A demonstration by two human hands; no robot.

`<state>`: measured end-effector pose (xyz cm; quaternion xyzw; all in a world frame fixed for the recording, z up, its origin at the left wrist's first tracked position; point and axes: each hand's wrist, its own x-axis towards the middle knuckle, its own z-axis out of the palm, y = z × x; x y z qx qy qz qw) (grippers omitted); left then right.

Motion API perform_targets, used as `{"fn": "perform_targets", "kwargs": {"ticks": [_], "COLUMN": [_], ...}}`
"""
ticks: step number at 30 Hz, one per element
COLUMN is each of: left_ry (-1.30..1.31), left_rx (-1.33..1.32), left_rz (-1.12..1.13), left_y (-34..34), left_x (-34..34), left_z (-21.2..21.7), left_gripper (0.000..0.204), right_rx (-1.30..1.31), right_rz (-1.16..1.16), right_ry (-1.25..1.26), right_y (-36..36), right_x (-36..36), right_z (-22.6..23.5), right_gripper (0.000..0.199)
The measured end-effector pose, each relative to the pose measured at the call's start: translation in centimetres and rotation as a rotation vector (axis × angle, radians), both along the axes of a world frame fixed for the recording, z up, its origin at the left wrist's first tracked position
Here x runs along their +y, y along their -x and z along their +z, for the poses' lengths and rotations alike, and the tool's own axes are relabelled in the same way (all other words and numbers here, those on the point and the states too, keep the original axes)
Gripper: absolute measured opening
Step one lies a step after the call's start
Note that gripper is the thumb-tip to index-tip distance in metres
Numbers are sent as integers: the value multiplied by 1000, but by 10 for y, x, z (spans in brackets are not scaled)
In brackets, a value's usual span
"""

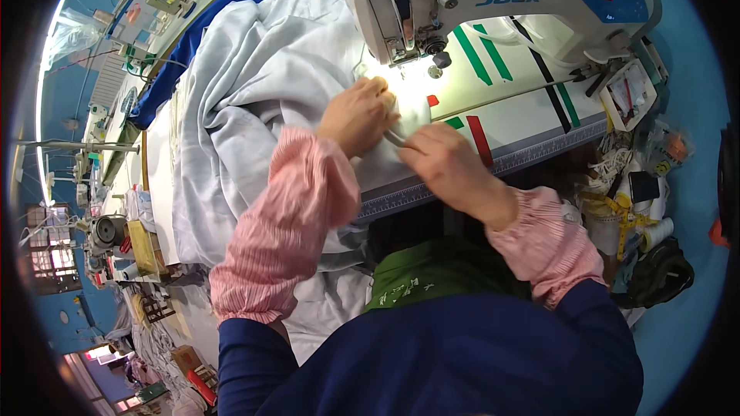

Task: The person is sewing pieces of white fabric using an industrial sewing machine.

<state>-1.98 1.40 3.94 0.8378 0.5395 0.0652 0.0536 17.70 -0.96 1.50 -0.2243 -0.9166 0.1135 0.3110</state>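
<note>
A large pale grey-white fabric (247,100) lies bunched over the sewing table (524,119) and hangs off its near edge. My left hand (358,114) presses flat on the fabric just in front of the needle of the white and blue sewing machine (478,0). My right hand (451,166) pinches a folded edge of the same fabric close to the table's front edge. Both hands touch each other's working area, a few centimetres apart. Pink striped sleeve covers sit on both forearms.
Green, black and red tape strips (482,58) mark the table top. A ruler strip (539,150) runs along the front edge. White thread cones (655,231) and a yellow tape measure (624,219) crowd the right side. Other sewing stations (108,231) stand at left.
</note>
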Motion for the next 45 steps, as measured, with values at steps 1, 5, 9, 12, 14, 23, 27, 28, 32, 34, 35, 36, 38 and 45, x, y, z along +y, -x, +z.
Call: {"fn": "perform_targets", "kwargs": {"ticks": [1, 5, 9, 12, 14, 23, 27, 28, 32, 34, 35, 36, 38, 45], "left_ry": [-27, -230, -203, -203, -220, -228, -222, -198, -155, -156, -159, -152, -164, -202], "left_rx": [-36, -121, -89, -80, -71, -47, -16, -8, -23, -35, -37, -59, -94, -266], "left_rz": [-47, 104, 83, 55, 49, 60, 21, 25, 12, -24, -27, -57, -80, -126], "left_y": [-6, -17, -5, 4, 5, 2, -1, -2, -10, -19, -26, -34, -51, -80], "left_x": [-7, -20, -12, -8, -8, -14, -20, -22, -38, -47, -50, -51, -53, -57], "left_z": [-6, -17, -18, -20, -22, -18, -10, -7, 8, 16, 18, 21, 23, 41], "left_gripper": [23, 32, 33, 33, 33, 32, 31, 31, 29, 31, 31, 32, 33, 32], "right_rx": [67, 110, 118, 99, 87, 112, 40, -44, -57, 8, 7, -59, -124, -117], "right_rz": [2, 61, 125, 119, 128, -340, -571, -633, -801, -884, -859, -839, -815, -712], "right_ry": [9, 51, 42, 47, 58, 11, -71, -93, -52, -58, -82, -132, -188, -282], "right_y": [-13, -26, -21, -19, -21, -49, -62, -65, -90, -101, -104, -104, -100, -88], "right_x": [2, 3, -1, 0, 0, 74, 140, 148, 151, 153, 157, 164, 181, 165], "right_z": [0, -9, -14, -12, -10, -4, -7, -8, -6, -6, -7, -8, -10, 23], "right_gripper": [12, 15, 17, 17, 18, 13, 9, 10, 13, 13, 13, 13, 13, 13]}}
